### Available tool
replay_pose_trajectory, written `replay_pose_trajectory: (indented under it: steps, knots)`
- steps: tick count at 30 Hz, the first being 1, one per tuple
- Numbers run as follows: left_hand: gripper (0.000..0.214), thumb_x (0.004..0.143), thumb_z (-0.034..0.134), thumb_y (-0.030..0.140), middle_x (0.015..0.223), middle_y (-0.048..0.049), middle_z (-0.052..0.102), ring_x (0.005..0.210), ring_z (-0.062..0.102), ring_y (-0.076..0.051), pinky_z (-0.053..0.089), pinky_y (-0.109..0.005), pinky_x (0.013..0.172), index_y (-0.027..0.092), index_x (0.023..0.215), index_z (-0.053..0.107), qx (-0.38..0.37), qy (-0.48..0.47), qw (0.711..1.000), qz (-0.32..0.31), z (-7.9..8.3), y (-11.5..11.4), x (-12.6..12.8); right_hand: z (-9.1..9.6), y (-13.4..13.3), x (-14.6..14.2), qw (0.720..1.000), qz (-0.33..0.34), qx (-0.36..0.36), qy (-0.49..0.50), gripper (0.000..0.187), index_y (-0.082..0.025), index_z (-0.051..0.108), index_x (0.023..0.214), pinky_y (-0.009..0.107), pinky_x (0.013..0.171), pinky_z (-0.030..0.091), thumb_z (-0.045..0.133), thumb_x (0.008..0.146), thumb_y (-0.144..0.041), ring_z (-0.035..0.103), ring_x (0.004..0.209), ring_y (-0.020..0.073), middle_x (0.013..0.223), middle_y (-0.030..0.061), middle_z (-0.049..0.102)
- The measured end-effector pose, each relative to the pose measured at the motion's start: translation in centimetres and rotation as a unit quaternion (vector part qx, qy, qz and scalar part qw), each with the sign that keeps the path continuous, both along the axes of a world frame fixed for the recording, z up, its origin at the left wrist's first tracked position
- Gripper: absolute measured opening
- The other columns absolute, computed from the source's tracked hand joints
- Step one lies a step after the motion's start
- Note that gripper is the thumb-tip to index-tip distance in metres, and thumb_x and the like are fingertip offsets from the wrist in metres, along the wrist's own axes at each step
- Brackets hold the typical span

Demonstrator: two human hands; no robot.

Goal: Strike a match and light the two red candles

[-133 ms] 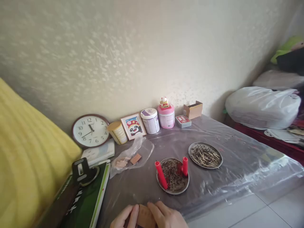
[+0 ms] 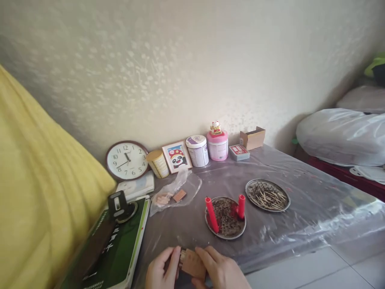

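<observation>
Left hand [image 2: 163,268] and right hand [image 2: 221,267], grip closed, pinch a matchbox [image 2: 194,265], long axis crosswise, open end leftward.

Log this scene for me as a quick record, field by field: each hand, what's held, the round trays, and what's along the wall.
Left hand: fingertips at the small box's left end
Right hand: holding the small brown box
Box contents: pale sticks showing at its left end
Nearer tray: two red candles, no flame visible
Farther tray: loose matchsticks
Along wall: clock, panda picture, two canisters, among others
</observation>
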State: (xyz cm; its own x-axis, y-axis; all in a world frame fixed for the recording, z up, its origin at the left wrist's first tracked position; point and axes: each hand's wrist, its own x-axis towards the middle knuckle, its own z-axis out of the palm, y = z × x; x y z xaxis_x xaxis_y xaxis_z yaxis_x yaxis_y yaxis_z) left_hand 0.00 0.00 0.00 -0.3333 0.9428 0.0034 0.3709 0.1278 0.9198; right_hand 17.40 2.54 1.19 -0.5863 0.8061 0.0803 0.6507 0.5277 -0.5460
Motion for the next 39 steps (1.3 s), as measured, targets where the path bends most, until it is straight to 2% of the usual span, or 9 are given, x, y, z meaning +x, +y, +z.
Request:
replay_pose_trajectory:
  steps: [3, 6, 9, 11, 13, 20, 24, 27, 39]
  knots:
    - [0.041, 0.077, 0.057, 0.056, 0.041, 0.0024, 0.047, 0.043, 0.046, -0.016, 0.035, -0.025, 0.045, 0.022, 0.054, 0.059, 0.003, -0.013, 1.0, -0.011, 0.9, -0.1, -0.3, 1.5, -0.4, 0.2, 0.999, -0.014, -0.028, 0.006, 0.054, -0.015, 0.056, 0.124, 0.03, 0.074, 0.055, 0.061, 0.07, -0.014, 0.069, 0.087, 0.0252, 0.105, 0.0107, 0.067]
    - [0.039, 0.077, 0.059, 0.053, 0.042, 0.0026, 0.049, 0.044, 0.047, -0.016, 0.036, -0.026, 0.045, 0.021, 0.057, 0.06, 0.005, -0.074, 0.997, -0.01, 1.3, 0.0, -0.2, 1.5, -0.5, 0.3, 0.999, -0.023, -0.025, 0.039, 0.051, -0.016, 0.057, 0.123, 0.032, 0.075, 0.055, 0.059, 0.071, -0.013, 0.068, 0.088, 0.0248, 0.106, 0.0102, 0.066]
    - [0.035, 0.075, 0.063, 0.051, 0.058, -0.0005, 0.062, 0.049, 0.055, -0.017, 0.042, -0.028, 0.048, 0.018, 0.083, 0.068, 0.012, -0.223, 0.974, -0.031, 1.1, 0.0, 0.4, 1.5, -0.3, 0.4, 0.997, -0.031, -0.021, 0.07, 0.05, -0.015, 0.055, 0.124, 0.033, 0.077, 0.054, 0.056, 0.074, -0.014, 0.067, 0.091, 0.024, 0.108, 0.0108, 0.065]
    - [0.045, 0.072, 0.069, 0.047, 0.077, -0.0047, 0.069, 0.058, 0.061, -0.02, 0.047, -0.032, 0.053, 0.019, 0.107, 0.063, 0.018, -0.315, 0.946, -0.069, 0.8, 0.0, 1.0, 1.7, -0.2, 0.7, 0.995, -0.033, -0.026, 0.089, 0.049, -0.016, 0.054, 0.124, 0.032, 0.08, 0.053, 0.055, 0.075, -0.014, 0.066, 0.093, 0.0228, 0.11, 0.0107, 0.065]
    - [0.056, 0.068, 0.074, 0.042, 0.086, -0.0074, 0.07, 0.065, 0.064, -0.021, 0.051, -0.035, 0.058, 0.019, 0.117, 0.057, 0.022, -0.352, 0.93, -0.105, 0.4, 0.0, 1.4, 2.1, -0.1, 1.0, 0.994, -0.033, -0.039, 0.101, 0.049, -0.017, 0.055, 0.123, 0.03, 0.082, 0.051, 0.054, 0.074, -0.012, 0.066, 0.095, 0.0213, 0.111, 0.0096, 0.065]
    - [0.052, 0.065, 0.076, 0.043, 0.071, -0.0047, 0.071, 0.059, 0.065, -0.022, 0.053, -0.037, 0.061, 0.019, 0.108, 0.056, 0.005, -0.294, 0.947, -0.127, -1.0, 0.1, 2.0, 2.8, 0.0, 2.3, 0.994, -0.044, -0.036, 0.094, 0.047, -0.018, 0.056, 0.123, 0.03, 0.089, 0.049, 0.058, 0.076, -0.015, 0.062, 0.104, 0.0226, 0.119, 0.01, 0.062]
    - [0.047, 0.065, 0.077, 0.039, 0.066, -0.0035, 0.071, 0.055, 0.064, -0.02, 0.05, -0.032, 0.056, 0.019, 0.103, 0.058, 0.014, -0.312, 0.94, -0.139, -1.4, -0.1, 3.2, 3.4, 0.0, 2.0, 0.992, -0.035, 0.011, 0.122, 0.02, -0.023, 0.066, 0.1, 0.027, 0.086, 0.049, 0.051, 0.089, -0.017, 0.064, 0.095, 0.0173, 0.112, 0.0061, 0.06]
    - [0.047, 0.064, 0.078, 0.034, 0.063, -0.0022, 0.069, 0.054, 0.063, -0.019, 0.048, -0.03, 0.055, 0.018, 0.104, 0.059, 0.021, -0.328, 0.932, -0.155, -1.6, -0.4, 4.0, 3.3, -0.2, 1.4, 0.994, -0.023, 0.031, 0.101, 0.021, -0.021, 0.069, 0.085, 0.029, 0.084, 0.049, 0.052, 0.088, -0.01, 0.064, 0.089, 0.0168, 0.107, 0.0056, 0.06]
    - [0.055, 0.061, 0.076, 0.021, 0.071, -0.0086, 0.073, 0.063, 0.067, -0.024, 0.051, -0.034, 0.061, 0.015, 0.114, 0.063, 0.009, -0.25, 0.954, -0.165, -2.0, -0.6, 3.8, 2.3, -0.4, 0.7, 0.997, -0.013, 0.05, 0.057, 0.021, -0.018, 0.07, 0.078, 0.036, 0.089, 0.049, 0.056, 0.081, -0.003, 0.063, 0.099, 0.023, 0.112, 0.0099, 0.061]
